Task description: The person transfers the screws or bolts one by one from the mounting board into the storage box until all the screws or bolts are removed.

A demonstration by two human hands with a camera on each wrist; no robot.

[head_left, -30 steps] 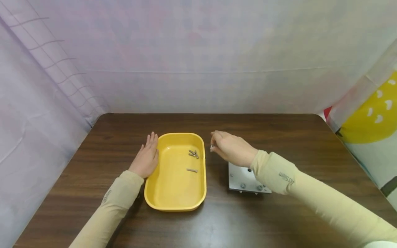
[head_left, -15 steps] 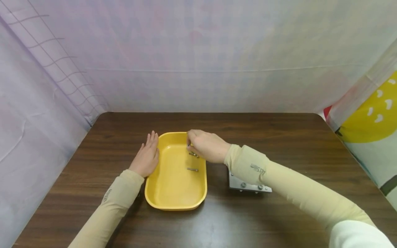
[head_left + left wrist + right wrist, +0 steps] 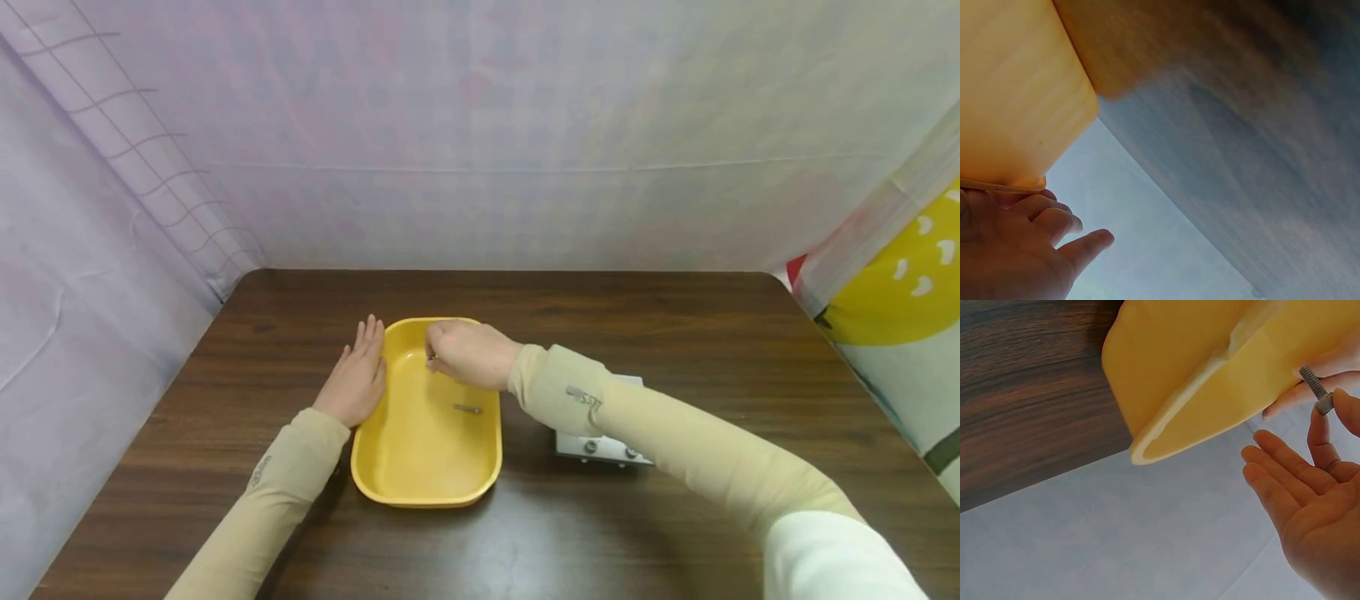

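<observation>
Over the far part of a yellow tray, my right hand pinches a bolt by its head between thumb and index finger. The right wrist view shows its threaded shank sticking out and the other fingers extended. My left hand rests along the tray's left rim with straight fingers; the left wrist view shows the fingers right at the rim. A longer bolt lies in the tray near its right wall. The small bolts seen earlier in the tray are hidden behind the right hand.
Right of the tray, a light metal plate with bolts along its near edge lies partly hidden under the right forearm. Both stand on a dark wooden table. A pale curtain hangs behind it.
My right hand has moved left from above the metal plate's far left corner to over the tray, still pinching the bolt. The left hand and tray stay in place.
</observation>
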